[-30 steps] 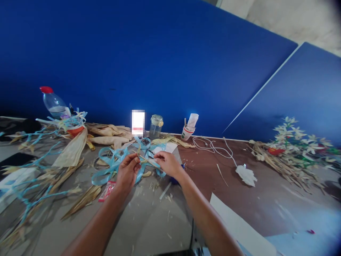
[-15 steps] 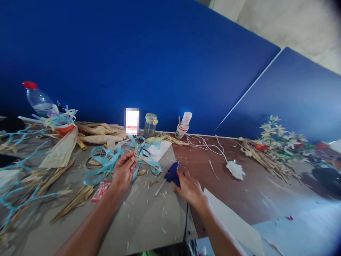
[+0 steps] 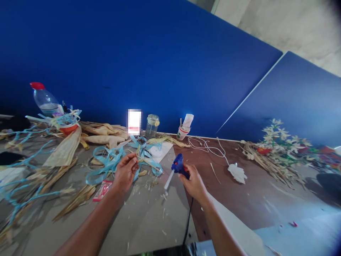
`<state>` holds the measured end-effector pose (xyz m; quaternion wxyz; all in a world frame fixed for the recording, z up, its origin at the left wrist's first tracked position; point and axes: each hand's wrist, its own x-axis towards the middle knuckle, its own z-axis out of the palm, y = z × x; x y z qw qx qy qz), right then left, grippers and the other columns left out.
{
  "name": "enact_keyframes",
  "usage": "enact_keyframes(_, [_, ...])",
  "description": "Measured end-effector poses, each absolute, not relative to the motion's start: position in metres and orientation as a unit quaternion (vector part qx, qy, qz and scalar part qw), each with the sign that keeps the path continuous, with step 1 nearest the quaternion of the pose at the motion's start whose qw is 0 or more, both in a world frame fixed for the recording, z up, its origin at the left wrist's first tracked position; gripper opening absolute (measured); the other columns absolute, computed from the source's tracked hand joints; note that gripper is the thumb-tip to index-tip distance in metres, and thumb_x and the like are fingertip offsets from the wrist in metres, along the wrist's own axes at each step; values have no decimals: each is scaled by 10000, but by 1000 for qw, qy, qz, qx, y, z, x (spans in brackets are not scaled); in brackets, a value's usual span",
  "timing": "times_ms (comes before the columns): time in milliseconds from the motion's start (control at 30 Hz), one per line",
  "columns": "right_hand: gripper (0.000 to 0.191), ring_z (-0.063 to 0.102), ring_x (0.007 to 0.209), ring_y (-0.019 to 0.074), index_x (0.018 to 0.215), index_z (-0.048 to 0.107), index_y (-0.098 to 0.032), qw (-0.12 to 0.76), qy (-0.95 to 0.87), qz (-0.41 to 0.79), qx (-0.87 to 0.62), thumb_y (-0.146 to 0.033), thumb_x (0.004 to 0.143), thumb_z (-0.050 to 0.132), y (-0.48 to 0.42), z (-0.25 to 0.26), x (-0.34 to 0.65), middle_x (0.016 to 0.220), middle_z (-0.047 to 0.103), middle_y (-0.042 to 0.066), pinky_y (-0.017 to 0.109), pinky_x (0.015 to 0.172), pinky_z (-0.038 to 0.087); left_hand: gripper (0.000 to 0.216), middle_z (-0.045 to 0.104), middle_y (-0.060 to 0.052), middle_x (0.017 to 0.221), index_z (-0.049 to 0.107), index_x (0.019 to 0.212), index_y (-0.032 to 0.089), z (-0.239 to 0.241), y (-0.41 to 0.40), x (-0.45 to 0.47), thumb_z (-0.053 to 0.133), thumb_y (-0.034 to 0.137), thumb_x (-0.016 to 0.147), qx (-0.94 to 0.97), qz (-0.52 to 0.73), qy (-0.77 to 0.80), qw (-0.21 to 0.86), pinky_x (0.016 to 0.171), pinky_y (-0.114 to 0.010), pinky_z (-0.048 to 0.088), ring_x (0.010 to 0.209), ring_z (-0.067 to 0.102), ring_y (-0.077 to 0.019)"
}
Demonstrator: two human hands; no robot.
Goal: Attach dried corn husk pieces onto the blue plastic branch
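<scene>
1. Light-blue ribbon (image 3: 115,157), at nine o'clock from your left hand (image 3: 126,171), lies in loose loops; it should be limp and nearly weightless.
2. That hand pinches a thin, pale plant strip (image 3: 137,152) in its fingertips. Expect it to be light, dry and easily split, so grip gently.
3. At three o'clock from there, your right hand (image 3: 192,179) is wrapped around the blue glue gun (image 3: 178,163), likely rigid and heavier; keep to its handle. Its white stick (image 3: 169,180) points toward seven o'clock.

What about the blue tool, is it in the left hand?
No, the right hand grips the blue tool, while the left hand pinches a thin yellowish piece.
</scene>
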<state>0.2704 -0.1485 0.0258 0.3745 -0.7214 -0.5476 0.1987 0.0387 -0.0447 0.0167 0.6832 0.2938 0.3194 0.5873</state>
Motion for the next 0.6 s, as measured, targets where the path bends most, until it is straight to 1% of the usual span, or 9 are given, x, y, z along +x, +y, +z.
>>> enact_keyframes(67, [364,563,711,181,1058,550,-163,469,-509,323,-645,-354,748,532,-150,35,265,831,587,56,310,675,463,251,553,54,595,630,768,162,16,-45,38,780,217,575,291,583,330,683,468,-152,366,444,382,-16])
enact_keyframes(100, [374,536,631,157,1046,546,-164,510,-488,384,-594,-398,755,526,-150,39,260,796,582,47,292,611,443,253,549,55,589,629,771,161,16,-45,38,779,219,576,291,580,333,684,476,-155,372,441,385,-16])
enact_keyframes(167, [411,482,546,113,993,554,-167,564,-466,465,-498,-474,720,557,-149,45,247,866,588,62,271,535,401,255,539,55,571,627,765,158,16,-45,38,777,224,569,291,577,331,688,482,-162,373,434,385,-17])
enact_keyframes(233, [448,434,500,81,960,565,-169,562,-463,512,-455,-482,650,649,-145,46,233,871,579,53,253,488,365,253,534,54,565,627,762,154,16,-45,38,774,226,569,293,577,323,690,480,-161,361,433,380,-16])
enact_keyframes(300, [454,402,482,72,965,567,-174,515,-482,542,-456,-442,628,710,-139,44,220,752,543,7,234,467,352,248,534,54,569,624,762,155,15,-45,39,771,225,575,293,581,321,688,475,-157,346,435,374,-15])
enact_keyframes(367, [454,397,495,81,986,556,-188,481,-525,532,-458,-430,641,725,-131,41,209,679,490,-25,223,460,349,249,530,57,565,619,758,157,15,-45,38,774,223,575,291,584,325,684,476,-156,345,437,376,-18])
enact_keyframes(433, [437,408,540,95,998,545,-196,478,-582,479,-451,-441,672,703,-125,40,200,693,469,-25,228,487,357,260,527,59,560,615,762,157,15,-44,38,780,223,572,287,587,329,682,480,-158,350,441,385,-21])
enact_keyframes(533, [317,404,594,110,912,540,-186,483,-643,376,-461,-447,751,618,-119,38,191,698,453,-19,246,550,355,257,521,56,565,618,773,149,15,-44,37,782,227,591,283,589,333,680,490,-157,358,456,403,-24])
enact_keyframes(600, [259,412,605,119,844,526,-181,475,-662,329,-478,-432,791,568,-118,35,187,684,463,-14,254,569,353,245,515,54,568,621,774,144,14,-44,37,779,227,606,283,592,329,679,488,-153,354,462,402,-23])
